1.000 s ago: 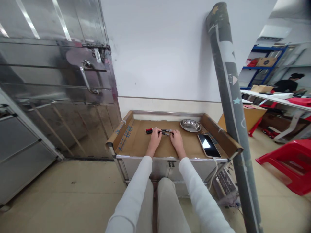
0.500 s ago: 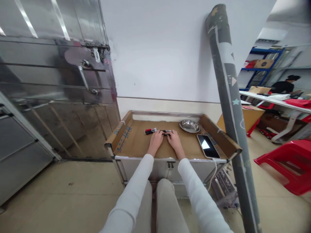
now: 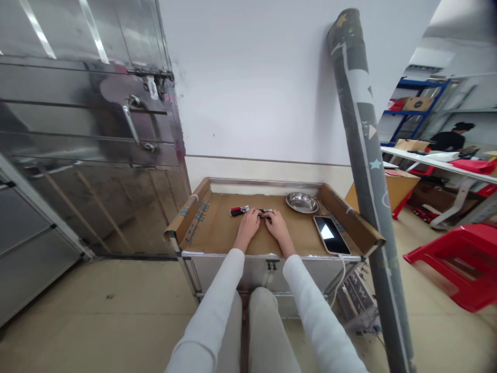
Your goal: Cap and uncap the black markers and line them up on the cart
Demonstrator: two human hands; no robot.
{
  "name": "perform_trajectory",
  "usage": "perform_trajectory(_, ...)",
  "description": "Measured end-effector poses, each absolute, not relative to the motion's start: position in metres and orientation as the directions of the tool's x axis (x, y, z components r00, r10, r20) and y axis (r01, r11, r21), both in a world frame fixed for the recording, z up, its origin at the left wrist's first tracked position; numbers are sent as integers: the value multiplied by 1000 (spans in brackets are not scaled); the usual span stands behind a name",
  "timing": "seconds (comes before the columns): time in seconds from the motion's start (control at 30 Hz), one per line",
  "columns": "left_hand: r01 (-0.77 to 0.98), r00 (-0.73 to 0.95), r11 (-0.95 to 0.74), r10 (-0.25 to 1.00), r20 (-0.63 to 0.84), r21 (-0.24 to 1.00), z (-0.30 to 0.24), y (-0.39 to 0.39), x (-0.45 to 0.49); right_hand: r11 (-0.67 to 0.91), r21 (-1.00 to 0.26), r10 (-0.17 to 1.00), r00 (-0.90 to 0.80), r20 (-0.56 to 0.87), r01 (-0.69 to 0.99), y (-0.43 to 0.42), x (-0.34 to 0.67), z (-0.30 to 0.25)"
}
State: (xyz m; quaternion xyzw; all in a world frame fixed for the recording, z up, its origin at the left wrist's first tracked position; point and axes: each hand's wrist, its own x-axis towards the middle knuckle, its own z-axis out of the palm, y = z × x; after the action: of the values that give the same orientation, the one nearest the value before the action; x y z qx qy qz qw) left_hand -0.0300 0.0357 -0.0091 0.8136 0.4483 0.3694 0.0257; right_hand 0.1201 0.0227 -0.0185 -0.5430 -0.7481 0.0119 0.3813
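My left hand (image 3: 249,224) and my right hand (image 3: 277,224) rest close together over the cardboard-lined cart top (image 3: 217,235). Their fingers are closed on the two ends of a short black pen (image 3: 265,216), partly hidden by the fingertips. Just beyond the fingers lies another black pen with a pale part (image 3: 266,210). Left of my left hand, a small group of red and black pens (image 3: 238,210) lies side by side, some of it covered by that hand.
A shiny metal bowl (image 3: 302,202) stands at the back right of the cart. In front of it lies a phone (image 3: 331,235) with a white cable (image 3: 338,282). A tall patterned roll (image 3: 368,155) leans at the right. Further right are a red stool (image 3: 462,264) and a seated person (image 3: 449,140).
My right hand has shifted very slightly, and the pen between the fingertips shows a little differently. The whole view has drifted a little; the bowl, phone and grouped pens stay in place.
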Motion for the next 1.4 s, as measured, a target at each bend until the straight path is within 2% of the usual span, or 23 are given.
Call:
perform_trajectory(0.13,666,363,-651,710,603,364,-3,29,-30,404,-429,824,-118,554,808,23,121,-19)
perform_trajectory(0.33,620,388,-663,724,570,420,0,25,-31,425,-432,819,-135,558,795,23,122,-20)
perform_trajectory(0.9,634,370,-631,755,541,446,-5,28,-31,466,-526,828,-141,542,711,24,121,-20)
perform_trajectory(1.4,640,372,-602,786,494,477,2,24,-32,474,-534,832,-158,532,700,23,121,-19)
